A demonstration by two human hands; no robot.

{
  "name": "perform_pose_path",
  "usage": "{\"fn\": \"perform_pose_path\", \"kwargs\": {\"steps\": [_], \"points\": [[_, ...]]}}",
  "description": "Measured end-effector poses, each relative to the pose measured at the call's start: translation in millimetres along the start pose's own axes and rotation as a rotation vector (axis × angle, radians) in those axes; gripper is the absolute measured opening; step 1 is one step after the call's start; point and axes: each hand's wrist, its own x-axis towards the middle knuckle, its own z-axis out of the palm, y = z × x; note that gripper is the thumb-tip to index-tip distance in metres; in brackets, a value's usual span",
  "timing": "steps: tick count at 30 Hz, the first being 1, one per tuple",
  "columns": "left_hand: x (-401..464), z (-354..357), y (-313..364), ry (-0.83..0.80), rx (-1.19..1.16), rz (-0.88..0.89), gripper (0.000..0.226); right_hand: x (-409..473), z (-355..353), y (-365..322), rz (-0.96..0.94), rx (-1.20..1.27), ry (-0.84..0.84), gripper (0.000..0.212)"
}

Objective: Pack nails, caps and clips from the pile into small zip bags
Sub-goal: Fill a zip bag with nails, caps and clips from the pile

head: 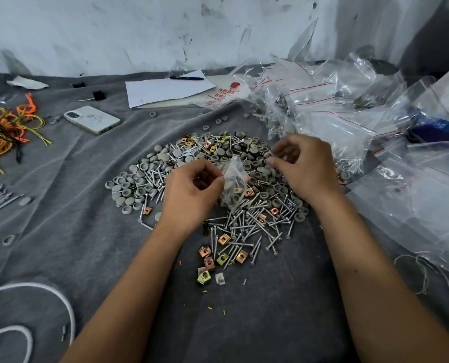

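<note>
Filling underway: left hand fingers pinch the zip bag mouth; right hand fingers, curled at caps, must next drop one in.

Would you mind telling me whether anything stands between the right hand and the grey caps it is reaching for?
Nothing visible: the right hand is at the grey caps; the small zip bag hangs beside it from the left hand.

Grey cloth bears hardware pile, phone, paper, bags.
</note>
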Motion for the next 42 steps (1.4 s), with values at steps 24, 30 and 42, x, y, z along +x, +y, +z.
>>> {"fn": "perform_pose_path", "kwargs": {"steps": [24,30,42], "points": [[4.9,-1.7,-4.9,0.069,-0.148,-0.052,0.009,-7.3,-3.8,-27.9,-0.301,0.322,-0.229,0.006],[6.3,-2.1,-7.5,0.089,-0.163,-0.083,0.009,-3.0,-26.5,-9.1,-0.116,0.026,-0.655,0.006],[5.2,-1.3,-6.0,0.086,-0.151,-0.073,0.009,-9.5,-35.8,-16.9,-0.018,-0.244,-0.815,0.023]]}}
